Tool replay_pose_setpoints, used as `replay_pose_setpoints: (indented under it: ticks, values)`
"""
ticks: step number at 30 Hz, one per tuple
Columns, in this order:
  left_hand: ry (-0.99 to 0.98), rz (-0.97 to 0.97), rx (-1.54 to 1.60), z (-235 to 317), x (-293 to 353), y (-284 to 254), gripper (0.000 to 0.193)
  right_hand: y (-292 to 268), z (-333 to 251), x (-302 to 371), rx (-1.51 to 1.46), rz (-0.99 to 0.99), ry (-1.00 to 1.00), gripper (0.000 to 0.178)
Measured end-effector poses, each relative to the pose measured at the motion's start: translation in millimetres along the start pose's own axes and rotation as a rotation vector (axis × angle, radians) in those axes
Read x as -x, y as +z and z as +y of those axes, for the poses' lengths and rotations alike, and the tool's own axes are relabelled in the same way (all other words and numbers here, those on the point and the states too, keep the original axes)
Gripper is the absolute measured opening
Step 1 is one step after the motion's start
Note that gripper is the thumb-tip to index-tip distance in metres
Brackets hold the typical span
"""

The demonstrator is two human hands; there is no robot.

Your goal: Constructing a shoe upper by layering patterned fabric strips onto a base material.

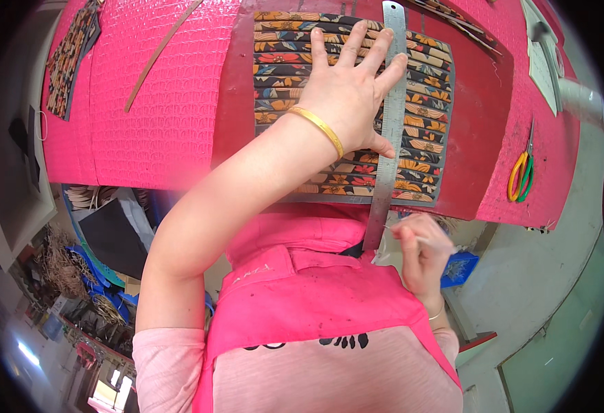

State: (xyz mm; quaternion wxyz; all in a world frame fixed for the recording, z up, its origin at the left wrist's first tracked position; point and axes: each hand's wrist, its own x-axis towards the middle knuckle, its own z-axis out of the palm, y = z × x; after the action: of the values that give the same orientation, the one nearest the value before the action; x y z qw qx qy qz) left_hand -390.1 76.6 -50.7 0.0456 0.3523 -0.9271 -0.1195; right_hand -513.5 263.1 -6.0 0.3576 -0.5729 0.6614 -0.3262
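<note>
My left hand [350,86] lies flat with fingers spread. It presses on a long steel ruler [393,89] and on a row of floral fabric strips [281,72]. The strips run side by side on a grey backing; the ruler crosses them from far to near and its end juts over the table's near edge. Just beyond that edge, beside the ruler's near end, my right hand [422,255] is closed around a slim, pale, pen-like tool [434,242]. Motion blurs the tool, so its exact kind is unclear.
Under the strips lies a dark red mat [477,131] on a pink textured table cover [157,103]. Scissors [521,172] with yellow and green handles rest at the right. Patterned pieces [71,62] and a thin brown strip [161,55] lie left. A blue bin [460,269] stands below.
</note>
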Motion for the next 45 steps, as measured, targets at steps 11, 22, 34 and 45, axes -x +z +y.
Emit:
replay_pose_setpoints:
  ticks: [11,22,34,45]
  values:
    - [-0.007,-0.013,0.01,1.5,-2.7,-0.9,0.109,3.6,33.6,-187.9,-0.062,0.422,-0.239,0.023]
    - [-0.009,0.006,0.017,0.0,-1.7,1.2,0.11,7.3,36.4,-192.4,0.081,0.505,-0.289,0.019]
    - [-0.016,0.024,0.016,-1.0,-1.0,1.7,0.11,14.8,15.9,-55.3,0.294,0.256,-0.17,0.007]
    - [-0.004,0.04,0.029,-2.5,-2.5,2.0,0.11,-3.8,30.5,-154.5,-0.109,0.365,-0.229,0.021]
